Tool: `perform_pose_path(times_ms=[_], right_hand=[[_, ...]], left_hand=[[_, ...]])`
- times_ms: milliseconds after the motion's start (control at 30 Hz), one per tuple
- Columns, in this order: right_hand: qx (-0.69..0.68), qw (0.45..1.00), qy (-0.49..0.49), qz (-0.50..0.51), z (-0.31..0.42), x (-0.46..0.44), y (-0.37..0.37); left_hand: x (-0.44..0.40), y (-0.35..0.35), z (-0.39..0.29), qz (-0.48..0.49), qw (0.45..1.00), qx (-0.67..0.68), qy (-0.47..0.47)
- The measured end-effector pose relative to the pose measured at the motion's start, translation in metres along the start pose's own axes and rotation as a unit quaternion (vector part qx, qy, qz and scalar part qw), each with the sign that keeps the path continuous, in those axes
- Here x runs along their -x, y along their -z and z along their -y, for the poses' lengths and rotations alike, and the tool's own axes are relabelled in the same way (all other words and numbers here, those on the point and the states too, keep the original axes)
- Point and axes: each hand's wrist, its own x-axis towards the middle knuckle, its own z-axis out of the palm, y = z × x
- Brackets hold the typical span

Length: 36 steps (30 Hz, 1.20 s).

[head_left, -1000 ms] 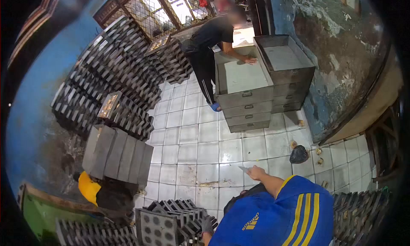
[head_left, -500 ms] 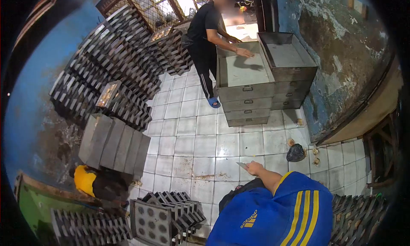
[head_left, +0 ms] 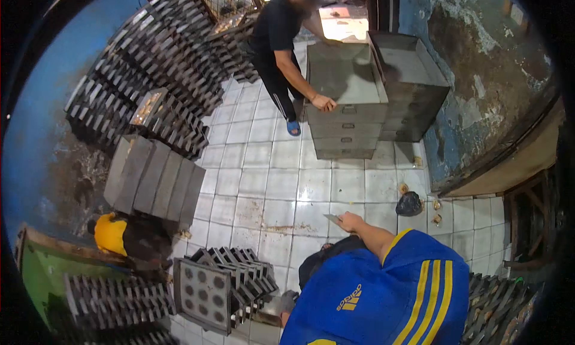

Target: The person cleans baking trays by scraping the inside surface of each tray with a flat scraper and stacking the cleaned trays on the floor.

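My right hand [head_left: 349,221] reaches forward over the tiled floor, its fingers wrapped round a flat, thin scraper [head_left: 331,218] with a pale blade pointing left. A blue sleeve with yellow stripes covers the upper part of this arm. At the lower edge, beside my shirt, a bit of my left hand [head_left: 285,317] shows next to a dark grey bundle [head_left: 289,300]; its fingers are hidden. Close to it is a metal tray [head_left: 268,318]. To its left, a mould tray [head_left: 203,294] with several round dark cups leans against stacked metal trays [head_left: 246,279].
A co-worker in black [head_left: 280,30] stands by deep stacked metal bins [head_left: 347,114]. Another person in yellow [head_left: 111,234] crouches at left near upright bins [head_left: 157,180]. Tall tray stacks [head_left: 150,63] line the left wall. A black plastic bag [head_left: 409,203] lies on the floor at right.
The view has tilted, so the scene sits slightly higher. The co-worker's hand has moved from inside the bin to its near front corner. Part of my left hand has come into view.
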Motion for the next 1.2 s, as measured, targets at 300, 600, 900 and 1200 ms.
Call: perform_pose_path(times_ms=[300, 600, 900, 1200], right_hand=[[-0.037, 0.999, -0.038, 0.003, -0.006, 0.013, 0.012], [-0.028, 0.999, 0.001, 0.025, 0.003, 0.003, 0.004], [-0.005, 0.999, 0.037, 0.011, 0.008, -0.013, -0.006], [-0.002, 0.999, 0.043, 0.021, 0.017, -0.014, -0.007]], left_hand=[[0.022, 0.007, 0.041, -0.004, 1.0, -0.013, 0.003], [0.031, 0.016, 0.079, -0.026, 0.999, -0.024, -0.034], [0.072, -0.007, 0.045, -0.063, 0.99, 0.126, 0.024], [0.041, 0.007, 0.09, -0.041, 0.984, -0.112, -0.129]])
